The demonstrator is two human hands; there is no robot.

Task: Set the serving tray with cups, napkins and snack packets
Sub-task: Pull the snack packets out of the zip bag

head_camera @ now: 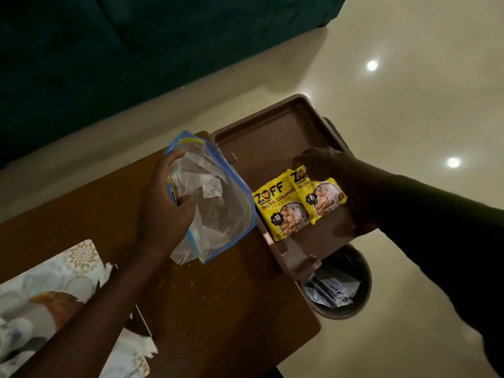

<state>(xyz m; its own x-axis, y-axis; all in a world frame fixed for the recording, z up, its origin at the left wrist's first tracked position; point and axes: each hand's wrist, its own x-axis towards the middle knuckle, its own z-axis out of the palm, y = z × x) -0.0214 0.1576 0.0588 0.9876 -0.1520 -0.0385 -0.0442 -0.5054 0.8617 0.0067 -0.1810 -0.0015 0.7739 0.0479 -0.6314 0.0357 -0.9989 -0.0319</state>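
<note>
On the brown serving tray [261, 137] hanging off the table's [218, 296] two o'clock corner, two yellow snack packets [283, 208] lie side by side, the right hand [324, 165] pinching the right one's top edge, the left hand [166, 203], at nine o'clock from them, clutching a clear zip bag [218, 203].

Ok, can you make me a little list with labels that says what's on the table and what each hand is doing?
tray: brown tray, hanging partly off the table's edge
table: brown wooden table
snacks: two yellow snack packets lying side by side in the tray
left hand: left hand holds a clear zip bag with white bits inside
right hand: right hand touching the top of the right packet
cups: none seen
below: dark bin with paper scraps on the floor
mat: flowery placemat on the table
</note>
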